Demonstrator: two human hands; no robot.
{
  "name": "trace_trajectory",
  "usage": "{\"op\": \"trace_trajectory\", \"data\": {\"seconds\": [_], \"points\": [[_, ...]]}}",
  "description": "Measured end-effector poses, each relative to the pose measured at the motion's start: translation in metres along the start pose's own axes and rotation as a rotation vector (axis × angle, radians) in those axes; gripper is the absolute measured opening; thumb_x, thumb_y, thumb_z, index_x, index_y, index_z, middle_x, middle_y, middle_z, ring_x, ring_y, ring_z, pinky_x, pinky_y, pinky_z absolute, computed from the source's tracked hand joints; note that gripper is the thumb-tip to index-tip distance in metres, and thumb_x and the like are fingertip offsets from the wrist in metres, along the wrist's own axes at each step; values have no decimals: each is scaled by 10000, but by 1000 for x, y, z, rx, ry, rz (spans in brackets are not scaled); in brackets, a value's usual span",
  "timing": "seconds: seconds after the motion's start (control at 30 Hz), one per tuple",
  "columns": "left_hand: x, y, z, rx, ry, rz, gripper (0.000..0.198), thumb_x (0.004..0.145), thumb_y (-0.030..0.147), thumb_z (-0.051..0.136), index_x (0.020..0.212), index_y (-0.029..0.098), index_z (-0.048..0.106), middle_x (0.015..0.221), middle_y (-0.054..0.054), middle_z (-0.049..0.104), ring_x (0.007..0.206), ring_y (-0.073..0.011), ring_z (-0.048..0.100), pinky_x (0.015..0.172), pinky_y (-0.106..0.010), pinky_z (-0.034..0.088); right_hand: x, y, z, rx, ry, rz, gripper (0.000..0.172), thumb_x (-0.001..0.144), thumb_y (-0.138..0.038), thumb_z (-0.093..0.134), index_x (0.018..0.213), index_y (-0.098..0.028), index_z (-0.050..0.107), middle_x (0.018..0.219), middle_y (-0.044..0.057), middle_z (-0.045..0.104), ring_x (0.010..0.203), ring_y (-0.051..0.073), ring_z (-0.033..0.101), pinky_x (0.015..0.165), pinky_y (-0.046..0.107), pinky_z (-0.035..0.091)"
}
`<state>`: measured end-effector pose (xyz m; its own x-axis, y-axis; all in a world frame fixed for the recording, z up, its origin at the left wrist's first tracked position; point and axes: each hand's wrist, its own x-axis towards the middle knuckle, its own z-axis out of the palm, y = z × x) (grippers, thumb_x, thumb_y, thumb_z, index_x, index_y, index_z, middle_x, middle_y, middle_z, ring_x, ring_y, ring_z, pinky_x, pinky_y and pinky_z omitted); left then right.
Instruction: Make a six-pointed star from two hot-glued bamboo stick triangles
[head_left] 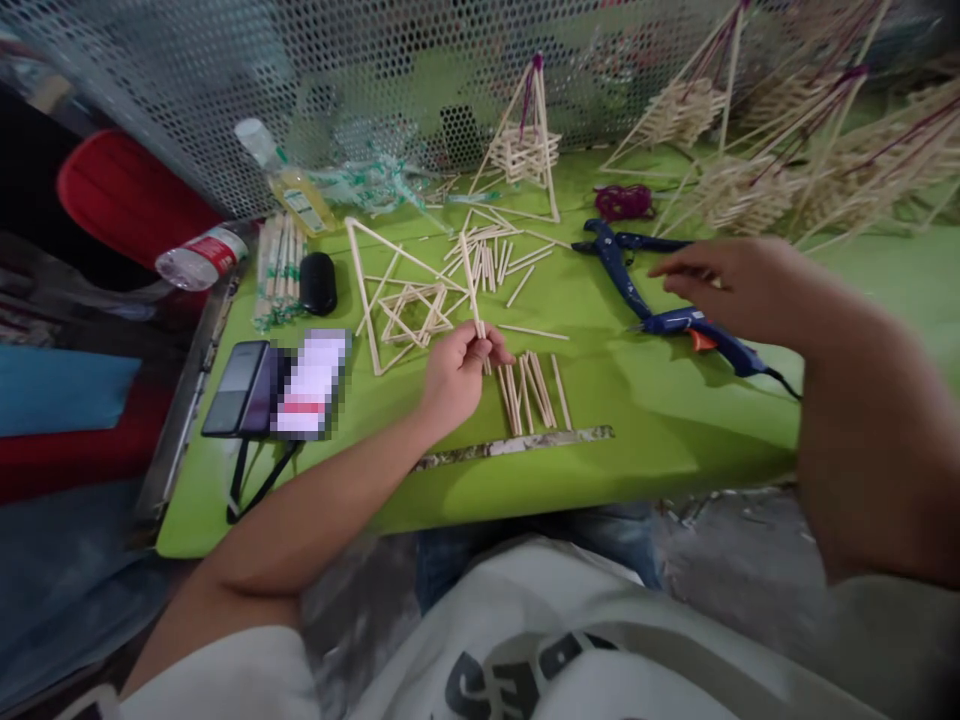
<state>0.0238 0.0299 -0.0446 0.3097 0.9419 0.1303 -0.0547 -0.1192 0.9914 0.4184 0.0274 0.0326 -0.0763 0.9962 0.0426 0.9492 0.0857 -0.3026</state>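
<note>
My left hand (457,368) is closed around a thin wooden stick (470,280) that points up and away over the green table (660,420). Just right of it lies a row of short cut sticks (531,390). A flat frame of glued sticks (401,305) rests to the left of the hand. My right hand (724,280) hovers above a blue glue gun (701,335), fingers loosely extended toward blue pliers (619,260), holding nothing that I can see.
Two phones (281,388) and a black case (318,282) lie at the left. A plastic bottle (201,257) and a glue bottle (292,185) sit near a stick bundle (279,265). Finished stick pyramids (525,145) stand at the back by a mesh wall. A ruler (517,445) lies near the front edge.
</note>
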Motion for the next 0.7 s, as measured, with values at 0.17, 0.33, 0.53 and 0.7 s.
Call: {"op": "trace_trajectory", "data": {"seconds": [0.17,0.33,0.53,0.7], "points": [[0,3,1,25,0,-2,301,1141,30,585,1018,181,814,967,-64,831,916,-174,831,887,-360,722,-17,30,6,-39,29,131,244,1099,-214,760,1290,-148,896,1189,190,889,975,241,755,908,389,519],[1,3,3,10,24,-41,339,1156,36,562,980,182,811,971,-72,844,884,-170,827,885,-380,731,21,-1,12,-170,8,256,473,1123,-461,763,1421,-103,847,1340,268,855,1117,293,745,921,426,466],[0,3,7,-78,-12,-58,301,1144,36,583,996,164,812,948,-74,846,878,-162,833,895,-366,739,76,-49,40,-264,-104,360,444,1053,-481,828,1166,-52,856,1238,370,822,1030,323,724,877,480,408],[1,1,5,-142,15,-54,246,1156,83,629,1026,170,819,963,-79,849,863,-155,827,917,-379,748,66,-76,39,-316,-14,377,488,1136,-478,659,1254,-24,789,1200,408,801,1039,353,729,872,484,428]]}}
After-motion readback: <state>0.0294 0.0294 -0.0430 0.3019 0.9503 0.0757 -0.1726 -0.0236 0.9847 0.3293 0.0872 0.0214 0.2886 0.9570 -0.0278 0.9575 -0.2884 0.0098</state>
